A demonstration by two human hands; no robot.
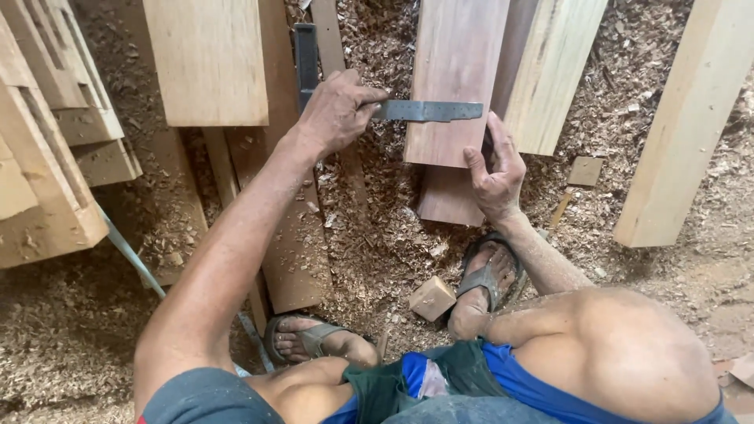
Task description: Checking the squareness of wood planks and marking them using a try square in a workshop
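Marking step: my left hand (338, 110) grips the dark metal try square (424, 111) flat across the reddish-brown wooden board (452, 71) lying on the sawdust floor (377, 235). My right hand (495, 169) pinches the board's edge, what it holds unclear; next needs the blade steady.

The left hand (336, 114) covers the corner of the metal try square (393, 106), so the joint between its dark stock and its blade cannot be seen. The right hand (495, 169) hides the near right corner of the reddish board (455, 78), and whether a marking tool sits in its fingers cannot be told. Above both hands, the reddish board and the pale planks (554, 71) are cut off by the top edge.
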